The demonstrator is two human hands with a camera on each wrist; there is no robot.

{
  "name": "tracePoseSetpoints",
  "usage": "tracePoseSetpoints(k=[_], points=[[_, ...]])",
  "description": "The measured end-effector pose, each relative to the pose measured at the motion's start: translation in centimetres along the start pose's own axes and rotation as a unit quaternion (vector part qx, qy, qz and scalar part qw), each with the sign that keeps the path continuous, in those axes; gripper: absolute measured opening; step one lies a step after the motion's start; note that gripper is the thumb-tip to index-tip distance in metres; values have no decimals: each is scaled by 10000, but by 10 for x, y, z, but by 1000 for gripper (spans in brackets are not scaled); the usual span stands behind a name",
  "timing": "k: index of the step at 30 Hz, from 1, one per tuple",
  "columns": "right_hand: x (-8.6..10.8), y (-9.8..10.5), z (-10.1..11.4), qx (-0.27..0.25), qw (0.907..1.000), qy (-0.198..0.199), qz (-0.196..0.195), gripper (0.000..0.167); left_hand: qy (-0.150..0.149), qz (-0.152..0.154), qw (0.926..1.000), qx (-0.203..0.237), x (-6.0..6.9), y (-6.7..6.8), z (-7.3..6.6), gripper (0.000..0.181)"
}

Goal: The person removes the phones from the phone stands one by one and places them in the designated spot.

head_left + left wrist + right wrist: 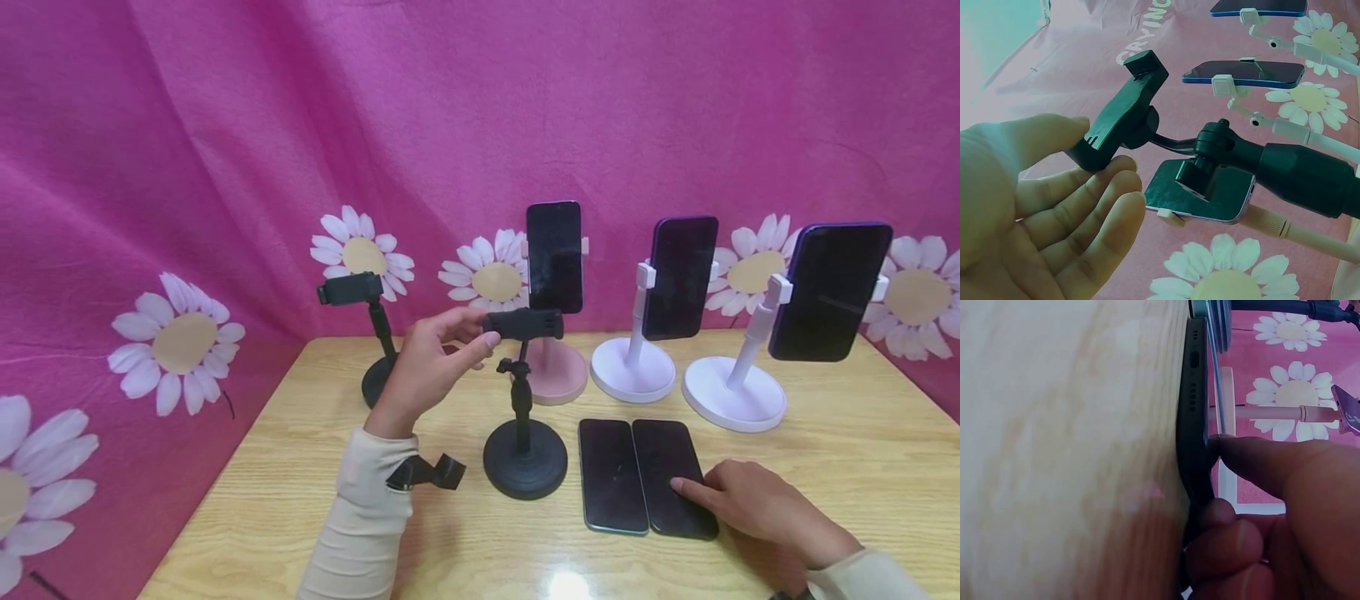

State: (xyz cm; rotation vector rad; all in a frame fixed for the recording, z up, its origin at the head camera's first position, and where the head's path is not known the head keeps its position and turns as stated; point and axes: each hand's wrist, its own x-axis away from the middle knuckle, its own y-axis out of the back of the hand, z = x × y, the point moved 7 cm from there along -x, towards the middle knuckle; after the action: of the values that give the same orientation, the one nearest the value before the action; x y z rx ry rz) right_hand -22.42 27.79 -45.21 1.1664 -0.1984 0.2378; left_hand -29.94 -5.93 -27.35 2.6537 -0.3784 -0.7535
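My left hand (429, 364) pinches the left end of the black clamp (517, 323) atop the front black stand (525, 460). In the left wrist view, the thumb of that hand (1054, 206) lies on the clamp (1110, 119), fingertips under its lower end. Two dark phones lie flat side by side, a left one (612, 483) and a right one (667, 458). At the right phone's outer edge, my right hand (765, 504) has its thumb on the screen. The right wrist view shows that hand (1279, 512) holding the phone (1194, 412) between thumb and curled fingers.
Another black stand (350, 289) with an empty clamp is at the back left. Behind the phones, a pink stand (562, 379) and two white stands, one middle (633, 383) and one right (735, 404), each hold an upright phone. A pink flowered cloth (450, 125) hangs behind the wooden table (262, 483).
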Motion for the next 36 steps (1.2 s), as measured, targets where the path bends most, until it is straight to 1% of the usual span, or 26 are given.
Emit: tracePoseSetpoints(k=[3,7,11,13,15,18,23,28,32,36], points=[[0,0,0,-1,10000,14,-16,60,-49,-82,9999,-116,0,1,-1,35],[0,1,0,-14,10000,30,-92,56,-104,-287,9989,-368,0,4,-3,34],[-3,3,-1,-22,10000,-5,-86,58,-203,-575,9961,-635,-3,13,-4,32],[-3,3,-1,-27,10000,-36,-71,60,-230,-734,9938,-803,-5,18,-2,32],[-2,4,-2,-22,9999,-14,-135,57,-170,-882,9914,-956,-6,24,1,33],[-1,3,-1,-81,9998,48,-203,53,43,-1138,9860,-1217,-6,34,7,34],[0,-1,-1,-197,9997,57,-140,52,372,-1456,9768,-1526,-7,48,15,36],[-1,-2,-3,-190,9998,8,-99,52,549,-1567,9696,-1796,-16,53,17,36],[-2,-1,-3,-197,9997,26,-117,52,642,-1718,9632,-1967,-24,56,18,33],[-3,-1,-2,-175,9998,46,-123,52,668,-1881,9552,-2187,-31,57,21,28]])
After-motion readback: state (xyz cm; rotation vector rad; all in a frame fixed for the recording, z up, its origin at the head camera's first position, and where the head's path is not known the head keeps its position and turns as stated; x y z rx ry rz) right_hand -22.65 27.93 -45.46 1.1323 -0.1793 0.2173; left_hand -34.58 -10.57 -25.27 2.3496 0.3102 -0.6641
